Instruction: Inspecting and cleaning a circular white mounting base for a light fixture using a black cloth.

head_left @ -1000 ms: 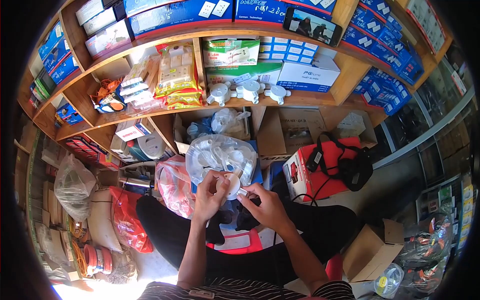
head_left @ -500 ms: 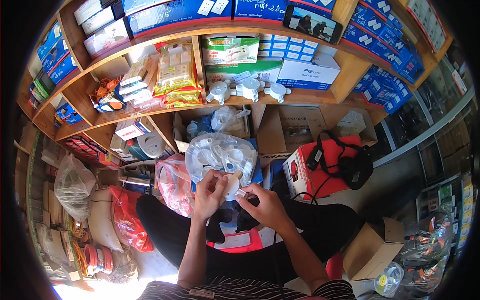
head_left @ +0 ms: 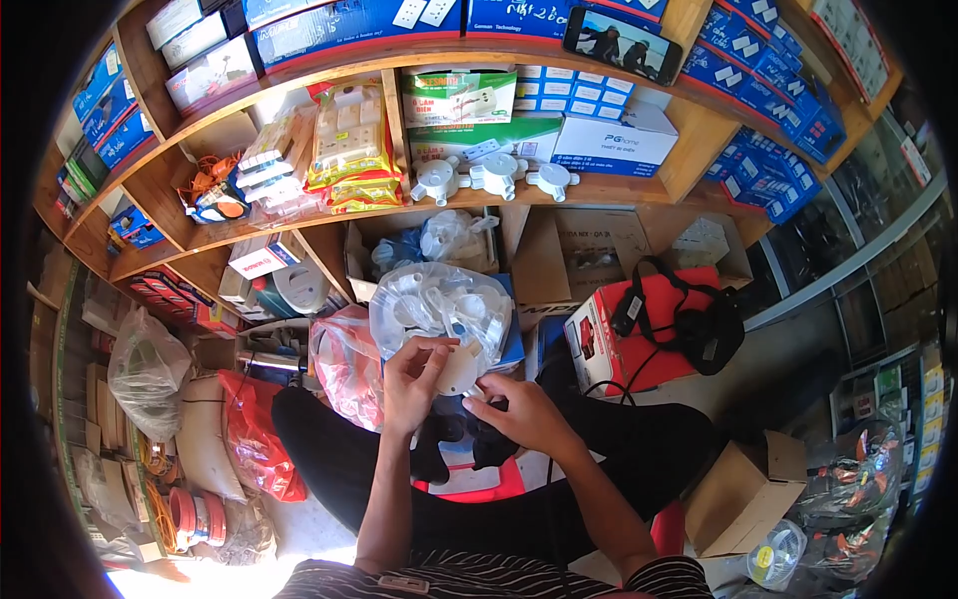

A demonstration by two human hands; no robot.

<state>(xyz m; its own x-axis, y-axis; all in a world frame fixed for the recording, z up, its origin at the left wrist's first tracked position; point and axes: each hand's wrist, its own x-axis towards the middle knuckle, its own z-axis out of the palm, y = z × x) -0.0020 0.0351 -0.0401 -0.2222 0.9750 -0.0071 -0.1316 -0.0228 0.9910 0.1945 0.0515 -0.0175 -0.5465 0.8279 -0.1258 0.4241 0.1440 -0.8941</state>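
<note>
A white round junction box [head_left: 459, 370] with short pipe spouts is between my two hands, above my lap. My left hand [head_left: 411, 387] grips its left edge between thumb and fingers. My right hand [head_left: 526, 412] pinches a spout at its lower right. Just beyond the hands sits a clear plastic bag [head_left: 424, 299] filled with similar white fittings. On the shelf ahead, three white junction boxes [head_left: 499, 175] stand in a row.
A wooden shelf [head_left: 329, 222] with boxed goods curves across the front. At right, black straps lie on a red box [head_left: 659, 329]. An open carton [head_left: 733, 504] stands at lower right. A red bag [head_left: 254, 439] is at left. A phone [head_left: 624, 46] leans on the upper shelf.
The junction box has tilted, showing more of its round white face. Both hands have shifted slightly, and the right hand has dropped a little lower.
</note>
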